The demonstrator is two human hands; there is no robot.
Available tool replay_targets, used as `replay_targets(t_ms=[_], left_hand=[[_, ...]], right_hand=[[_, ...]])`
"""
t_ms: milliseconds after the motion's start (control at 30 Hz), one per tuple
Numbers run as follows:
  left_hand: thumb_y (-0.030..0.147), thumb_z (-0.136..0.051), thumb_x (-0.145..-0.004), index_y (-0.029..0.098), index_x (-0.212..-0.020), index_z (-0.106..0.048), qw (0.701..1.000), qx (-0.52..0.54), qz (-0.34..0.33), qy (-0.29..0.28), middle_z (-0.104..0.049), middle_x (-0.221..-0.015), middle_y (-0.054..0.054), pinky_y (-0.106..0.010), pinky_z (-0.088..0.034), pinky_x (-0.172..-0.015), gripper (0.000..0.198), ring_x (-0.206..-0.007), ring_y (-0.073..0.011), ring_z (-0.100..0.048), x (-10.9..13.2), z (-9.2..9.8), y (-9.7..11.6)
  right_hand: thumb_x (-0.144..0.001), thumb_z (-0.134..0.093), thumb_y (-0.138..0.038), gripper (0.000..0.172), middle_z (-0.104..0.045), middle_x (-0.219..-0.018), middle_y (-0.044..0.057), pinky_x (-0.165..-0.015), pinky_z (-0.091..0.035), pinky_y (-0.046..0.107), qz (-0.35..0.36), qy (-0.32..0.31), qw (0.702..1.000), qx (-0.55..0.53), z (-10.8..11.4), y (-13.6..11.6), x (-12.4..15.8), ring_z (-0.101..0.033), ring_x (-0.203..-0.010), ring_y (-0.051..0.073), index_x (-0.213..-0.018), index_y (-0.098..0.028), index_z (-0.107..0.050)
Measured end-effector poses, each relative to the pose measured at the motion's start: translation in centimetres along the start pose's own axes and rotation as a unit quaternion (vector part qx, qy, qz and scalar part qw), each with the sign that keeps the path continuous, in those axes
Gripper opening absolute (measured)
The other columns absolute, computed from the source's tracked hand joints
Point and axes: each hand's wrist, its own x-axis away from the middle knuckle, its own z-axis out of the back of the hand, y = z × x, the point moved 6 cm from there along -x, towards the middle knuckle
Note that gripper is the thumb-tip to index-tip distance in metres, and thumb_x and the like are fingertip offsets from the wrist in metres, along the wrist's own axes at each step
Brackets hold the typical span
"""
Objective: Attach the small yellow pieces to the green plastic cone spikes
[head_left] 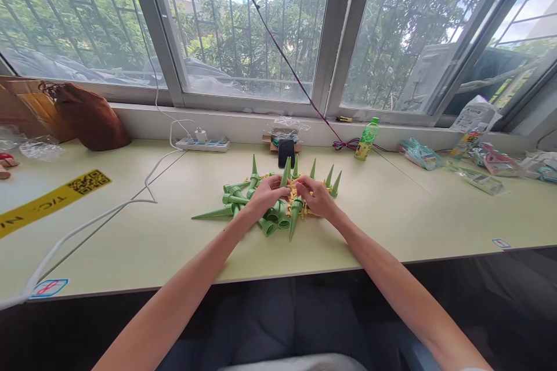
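Both hands meet over a pile of green plastic watering spikes (237, 197) and small yellow plastic pieces (310, 214). My left hand (266, 192) is closed around the lower part of one green spike (285, 174), whose tip points up. Close by on the right, my right hand (319, 196) has its fingers curled together in a pinch; whatever lies between them is too small to make out. Another green spike (295, 217) lies just below the right hand, its tip toward me. Several spikes stand upright behind the hands, and others lie with their open ends facing me.
A phone (286, 153) leans on a small box behind the pile. A green drink bottle (367, 139) stands to its right, near bagged items (420, 153). On the left are a power strip (204, 144), a white cable (150, 185) and a brown bag (89, 116).
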Motion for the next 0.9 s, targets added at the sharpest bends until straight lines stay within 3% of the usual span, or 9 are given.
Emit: replay_targets(t_ms=[167,433,667,900], left_hand=[[0.024,-0.071,-0.066,0.015,-0.085,-0.065,1.000,0.016,0.007,0.010,-0.067,-0.081,-0.004,-0.031,-0.056,-0.066,0.022,-0.070,-0.0148,-0.063,-0.17,0.23,-0.41],[0.030,-0.074,-0.066,0.013,-0.084,-0.063,0.999,0.008,0.031,0.006,-0.064,-0.078,-0.002,-0.028,-0.054,-0.065,0.027,-0.065,-0.0123,-0.060,0.24,-0.07,0.07],[0.033,-0.078,-0.065,0.013,-0.079,-0.062,0.998,0.040,0.039,0.003,-0.062,-0.078,-0.002,-0.027,-0.052,-0.065,0.029,-0.065,-0.0111,-0.057,0.35,-0.25,0.26],[0.032,-0.078,-0.064,0.013,-0.087,-0.067,0.999,0.026,0.020,-0.016,-0.066,-0.085,-0.005,-0.028,-0.053,-0.066,0.032,-0.069,-0.0124,-0.059,0.16,-0.08,0.01]], right_hand=[[-0.091,-0.053,-0.041,0.023,-0.067,-0.081,0.004,-0.067,-0.048,0.028,0.024,0.016,0.999,-0.028,0.34,-0.42,-0.03,-0.062,-0.073,0.016,-0.096,-0.019,-0.059],[-0.092,-0.052,-0.040,0.022,-0.068,-0.084,0.005,-0.067,-0.047,0.028,0.027,0.016,0.999,-0.024,0.08,-0.19,-0.07,-0.060,-0.072,0.015,-0.090,-0.019,-0.059],[-0.092,-0.050,-0.036,0.020,-0.064,-0.078,0.002,-0.065,-0.045,0.026,0.037,0.005,0.999,-0.026,0.01,-0.40,-0.09,-0.056,-0.070,0.014,-0.084,-0.019,-0.059],[-0.094,-0.047,-0.033,0.023,-0.057,-0.069,0.000,-0.062,-0.039,0.024,0.049,0.008,0.999,0.005,-0.03,-0.31,-0.06,-0.046,-0.063,0.012,-0.078,-0.019,-0.057]])
